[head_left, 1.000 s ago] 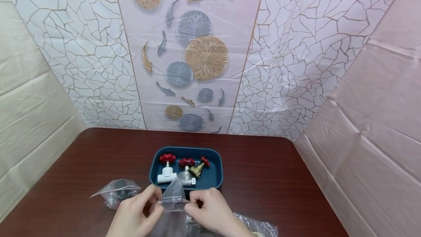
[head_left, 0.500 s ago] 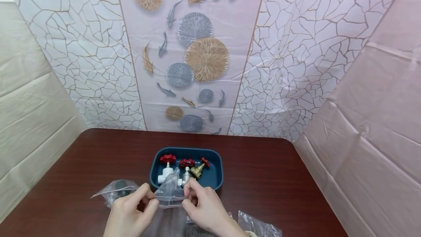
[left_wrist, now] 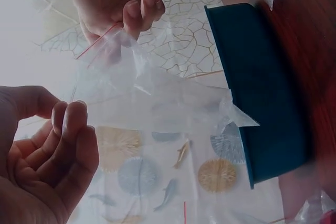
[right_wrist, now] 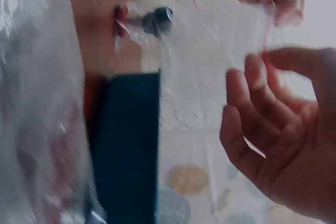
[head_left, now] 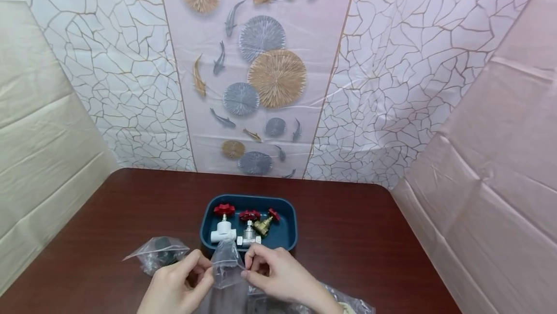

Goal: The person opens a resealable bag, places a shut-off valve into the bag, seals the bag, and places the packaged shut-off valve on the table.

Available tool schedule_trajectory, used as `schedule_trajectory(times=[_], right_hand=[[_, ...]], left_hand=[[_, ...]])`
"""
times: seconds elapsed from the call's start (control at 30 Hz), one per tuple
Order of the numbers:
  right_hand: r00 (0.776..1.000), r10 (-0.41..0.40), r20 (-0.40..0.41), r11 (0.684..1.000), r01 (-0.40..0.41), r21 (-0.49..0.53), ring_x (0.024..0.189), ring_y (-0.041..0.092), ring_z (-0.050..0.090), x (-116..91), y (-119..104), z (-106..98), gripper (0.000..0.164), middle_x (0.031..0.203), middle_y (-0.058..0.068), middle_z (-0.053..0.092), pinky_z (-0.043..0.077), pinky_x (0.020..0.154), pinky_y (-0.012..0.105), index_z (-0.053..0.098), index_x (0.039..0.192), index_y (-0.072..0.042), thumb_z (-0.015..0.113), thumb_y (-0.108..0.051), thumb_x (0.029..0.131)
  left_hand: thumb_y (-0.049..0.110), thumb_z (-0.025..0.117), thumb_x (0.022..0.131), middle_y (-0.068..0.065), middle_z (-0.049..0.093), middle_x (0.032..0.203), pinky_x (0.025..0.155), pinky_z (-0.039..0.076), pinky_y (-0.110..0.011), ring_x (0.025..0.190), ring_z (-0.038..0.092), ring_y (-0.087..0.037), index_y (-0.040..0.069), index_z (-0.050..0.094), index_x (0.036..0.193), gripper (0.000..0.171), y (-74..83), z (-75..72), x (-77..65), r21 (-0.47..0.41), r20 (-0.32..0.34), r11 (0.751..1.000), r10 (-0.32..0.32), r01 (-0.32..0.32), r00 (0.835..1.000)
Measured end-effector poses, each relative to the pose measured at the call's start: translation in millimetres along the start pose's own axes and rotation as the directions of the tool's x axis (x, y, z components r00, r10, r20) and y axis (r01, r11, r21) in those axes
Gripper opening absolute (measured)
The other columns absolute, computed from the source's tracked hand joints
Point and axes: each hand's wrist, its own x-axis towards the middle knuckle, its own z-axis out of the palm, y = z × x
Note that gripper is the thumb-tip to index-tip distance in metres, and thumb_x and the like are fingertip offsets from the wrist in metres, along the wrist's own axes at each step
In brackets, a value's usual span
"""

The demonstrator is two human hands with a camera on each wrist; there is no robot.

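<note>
My left hand (head_left: 178,280) and right hand (head_left: 276,271) pinch the two sides of a clear zip bag (head_left: 227,264), stretched between them just in front of a blue tray (head_left: 287,222). A red line runs along the bag's top edge in both wrist views; I see nothing inside it. Three valves with red handwheels lie in the tray: a white one (head_left: 223,231), a silver one (head_left: 249,237) and a brass one (head_left: 263,227). In the left wrist view the bag (left_wrist: 152,93) reaches from my fingers toward the tray's rim (left_wrist: 231,87).
Left of the tray lies another clear bag (head_left: 150,251) with a dark valve (right_wrist: 157,20) with a red handwheel in it. More clear plastic bags (head_left: 348,299) lie at the front right, partly under my right forearm. The table (head_left: 348,227) is dark reddish brown.
The bag has shifted lower and closer to me, so the silver and white valves show more fully. My right hand has moved slightly; both hands keep their pinch on the bag.
</note>
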Motion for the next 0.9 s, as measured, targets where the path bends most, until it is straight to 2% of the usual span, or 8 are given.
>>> schedule_trajectory(times=[0.1, 0.2, 0.3, 0.5, 0.6, 0.73, 0.83, 0.9], right_hand=[[0.999, -0.038, -0.017, 0.998, 0.037, -0.057, 0.056, -0.001, 0.05, -1, -4, -15, 0.008, 0.072, -0.015, 0.06, 0.043, 0.049, 0.019, 0.056, 0.093, -0.026, 0.059, -0.033, 0.091], [0.993, -0.05, -0.105, 0.991, 0.036, -0.128, 0.062, 0.002, 0.054, -1, -11, -36, 0.007, 0.077, -0.014, 0.062, 0.044, 0.049, 0.021, 0.058, 0.092, -0.028, 0.059, -0.034, 0.091], [0.979, -0.016, -0.202, 0.988, -0.016, -0.156, 0.065, 0.006, 0.056, 0, -19, -57, 0.007, 0.078, -0.011, 0.063, 0.045, 0.052, 0.023, 0.06, 0.092, -0.027, 0.059, -0.034, 0.091], [0.946, 0.036, -0.321, 0.976, -0.102, -0.191, 0.071, 0.007, 0.057, 6, -26, -86, 0.007, 0.079, -0.013, 0.062, 0.046, 0.059, 0.027, 0.061, 0.093, -0.031, 0.059, -0.037, 0.09], [0.947, 0.041, -0.319, 0.969, -0.115, -0.216, 0.066, 0.007, 0.055, 15, -19, -89, 0.01, 0.079, -0.016, 0.061, 0.045, 0.057, 0.027, 0.06, 0.099, -0.032, 0.059, -0.037, 0.09], [0.963, 0.074, -0.259, 0.951, -0.147, -0.273, 0.058, 0.009, 0.05, 30, 5, -80, 0.014, 0.078, -0.017, 0.059, 0.042, 0.054, 0.026, 0.06, 0.104, -0.029, 0.059, -0.035, 0.091], [0.973, 0.133, -0.187, 0.928, -0.189, -0.322, 0.059, 0.01, 0.051, 41, 28, -70, 0.015, 0.08, -0.014, 0.059, 0.042, 0.055, 0.027, 0.061, 0.105, -0.024, 0.059, -0.03, 0.092], [0.972, 0.181, -0.148, 0.91, -0.222, -0.351, 0.059, 0.009, 0.051, 47, 44, -62, 0.016, 0.08, -0.012, 0.059, 0.042, 0.055, 0.027, 0.061, 0.106, -0.021, 0.059, -0.027, 0.092]], left_hand=[[0.003, 0.07, 0.065, 0.027, 0.042, 0.062, 0.045, 0.031, -0.009, 0.05, 0.036, 0.011, 0.028, 0.053, 0.074, 0.032, 1.0, -3.1, 0.6, 0.029, -0.03, 0.999, 0.015, -0.014, 0.999], [0.004, 0.07, 0.064, 0.028, 0.039, 0.061, 0.045, 0.03, -0.01, 0.05, 0.035, 0.01, 0.029, 0.052, 0.073, 0.032, 2.1, -6.8, 1.9, 0.062, -0.023, 0.998, -0.009, 0.01, 1.0], [0.005, 0.07, 0.065, 0.027, 0.035, 0.059, 0.045, 0.03, -0.014, 0.049, 0.033, 0.008, 0.03, 0.051, 0.072, 0.032, 2.3, -9.2, 2.3, 0.093, 0.038, 0.994, -0.069, 0.065, 0.997], [0.009, 0.069, 0.07, 0.025, 0.035, 0.057, 0.046, 0.032, -0.019, 0.048, 0.034, 0.006, 0.029, 0.051, 0.071, 0.027, -1.1, -9.4, 1.2, 0.111, 0.203, 0.981, -0.179, 0.159, 0.963], [0.01, 0.069, 0.071, 0.024, 0.037, 0.057, 0.047, 0.033, -0.019, 0.048, 0.035, 0.005, 0.028, 0.052, 0.072, 0.025, -2.6, -8.4, 1.6, 0.116, 0.251, 0.977, -0.202, 0.178, 0.947], [0.011, 0.069, 0.073, 0.022, 0.039, 0.056, 0.047, 0.034, -0.019, 0.048, 0.036, 0.004, 0.027, 0.052, 0.073, 0.023, -3.8, -7.0, 3.0, 0.129, 0.304, 0.968, -0.244, 0.214, 0.921], [0.012, 0.069, 0.073, 0.022, 0.039, 0.056, 0.047, 0.034, -0.019, 0.048, 0.036, 0.004, 0.027, 0.053, 0.073, 0.022, -4.9, -5.5, 3.4, 0.13, 0.326, 0.966, -0.253, 0.222, 0.911], [0.011, 0.069, 0.072, 0.023, 0.039, 0.056, 0.047, 0.034, -0.019, 0.048, 0.036, 0.005, 0.027, 0.053, 0.073, 0.022, -5.7, -4.1, 2.5, 0.12, 0.326, 0.971, -0.236, 0.208, 0.915]])
